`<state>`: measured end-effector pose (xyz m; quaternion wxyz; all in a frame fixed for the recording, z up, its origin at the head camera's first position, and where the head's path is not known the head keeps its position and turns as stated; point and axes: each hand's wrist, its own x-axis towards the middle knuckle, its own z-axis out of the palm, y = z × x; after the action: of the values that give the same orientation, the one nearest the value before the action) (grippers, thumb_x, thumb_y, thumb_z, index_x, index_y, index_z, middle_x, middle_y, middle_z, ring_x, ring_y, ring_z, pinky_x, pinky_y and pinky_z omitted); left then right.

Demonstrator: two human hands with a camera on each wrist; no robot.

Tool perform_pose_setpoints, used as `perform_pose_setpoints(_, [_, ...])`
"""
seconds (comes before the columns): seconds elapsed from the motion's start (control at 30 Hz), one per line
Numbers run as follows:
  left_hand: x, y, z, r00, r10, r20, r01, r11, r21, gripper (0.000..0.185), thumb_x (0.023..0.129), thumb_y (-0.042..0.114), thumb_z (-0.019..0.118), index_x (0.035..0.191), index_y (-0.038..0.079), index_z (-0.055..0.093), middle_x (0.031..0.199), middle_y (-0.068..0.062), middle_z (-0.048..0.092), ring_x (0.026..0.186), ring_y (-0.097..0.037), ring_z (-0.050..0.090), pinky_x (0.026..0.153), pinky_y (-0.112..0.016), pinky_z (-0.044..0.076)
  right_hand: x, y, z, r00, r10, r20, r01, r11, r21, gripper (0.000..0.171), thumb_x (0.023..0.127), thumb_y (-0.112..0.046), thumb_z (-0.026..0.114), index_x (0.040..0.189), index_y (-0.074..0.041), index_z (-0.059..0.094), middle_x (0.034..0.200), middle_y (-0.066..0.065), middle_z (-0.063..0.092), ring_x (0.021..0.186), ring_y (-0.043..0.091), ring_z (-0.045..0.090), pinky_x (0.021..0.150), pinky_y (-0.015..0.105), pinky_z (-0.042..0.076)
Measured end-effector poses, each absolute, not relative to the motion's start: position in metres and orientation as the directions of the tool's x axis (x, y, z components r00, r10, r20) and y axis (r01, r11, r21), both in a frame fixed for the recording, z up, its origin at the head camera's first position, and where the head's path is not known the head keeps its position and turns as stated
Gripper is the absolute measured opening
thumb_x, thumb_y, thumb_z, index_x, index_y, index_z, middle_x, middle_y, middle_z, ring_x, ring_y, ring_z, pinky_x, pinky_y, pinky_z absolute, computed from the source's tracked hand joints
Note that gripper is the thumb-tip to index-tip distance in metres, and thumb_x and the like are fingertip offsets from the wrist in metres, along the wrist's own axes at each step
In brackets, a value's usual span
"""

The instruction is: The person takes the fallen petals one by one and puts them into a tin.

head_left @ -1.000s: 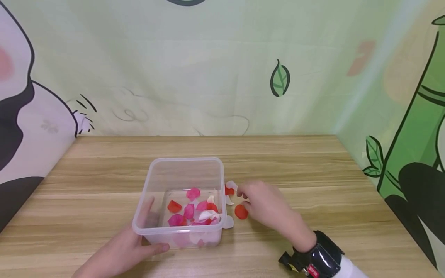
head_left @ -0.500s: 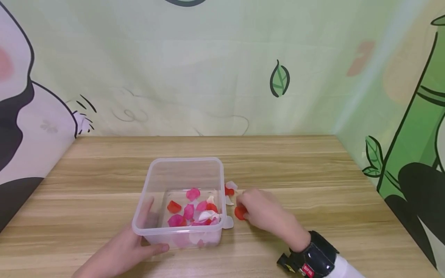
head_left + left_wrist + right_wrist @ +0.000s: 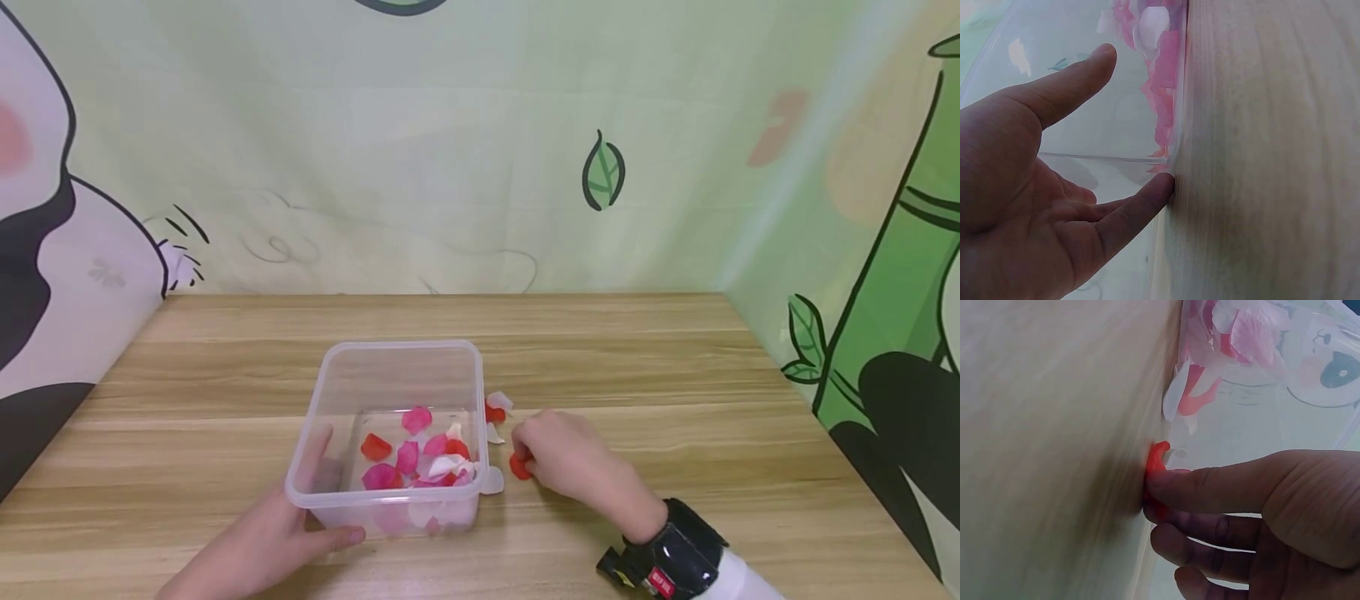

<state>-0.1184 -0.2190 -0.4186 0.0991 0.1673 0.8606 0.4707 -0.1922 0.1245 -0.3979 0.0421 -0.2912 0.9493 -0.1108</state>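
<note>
A clear plastic container [image 3: 386,496] stands on the wooden table, with pink, red and white petals [image 3: 408,457] inside, mostly toward its right side. My left hand [image 3: 273,533] rests against its front left corner. The thumb lies along the front and the fingers reach along the left wall, all fairly straight, as the left wrist view shows. Right of the container, my right hand [image 3: 570,462] pinches a red petal [image 3: 519,467] between thumb and forefinger at the table surface. In the right wrist view the same red petal [image 3: 1157,459] sticks out past the thumb tip.
Beside the container's right wall lie another red petal [image 3: 494,412] and white petals [image 3: 499,401]. A pale petal [image 3: 492,481] lies by the front right corner. A printed cloth [image 3: 480,167] hangs behind the wooden table [image 3: 637,350].
My right hand has drawn back slightly, closed its thumb and forefinger on the red petal and shifted it a little toward me. The left hand and container have stayed in place.
</note>
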Motion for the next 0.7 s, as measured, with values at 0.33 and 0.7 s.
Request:
perform_pose_setpoints(0.33, [-0.119, -0.219, -0.418, -0.92, 0.391, -0.007, 0.207, 0.501, 0.84, 0.114, 0.086, 0.032, 0.085, 0.164, 0.013, 0.004, 0.136, -0.016, 0.057, 0.117, -0.031, 0.054, 0.091, -0.031, 0.052, -0.194, 0.124, -0.397, -0.82, -0.569, 0.061, -0.567, 0.793, -0.22, 0.026, 0.084, -0.001, 0.077, 0.07, -0.018, 0.065, 0.066, -0.01, 0.055, 0.061, 0.009, 0.051, 0.055, 0.03, 0.046])
perform_pose_setpoints(0.7, [-0.118, -0.218, -0.418, -0.926, 0.376, 0.025, 0.237, 0.53, 0.814, 0.114, 0.085, 0.033, 0.086, 0.164, 0.011, 0.008, 0.134, -0.013, 0.058, 0.114, -0.027, 0.056, 0.093, -0.03, 0.051, -0.194, 0.122, -0.385, -0.819, -0.52, 0.241, -0.571, 0.779, -0.26, 0.016, 0.085, 0.0, 0.078, 0.08, -0.015, 0.074, 0.076, -0.007, 0.067, 0.066, 0.009, 0.057, 0.059, 0.027, 0.048])
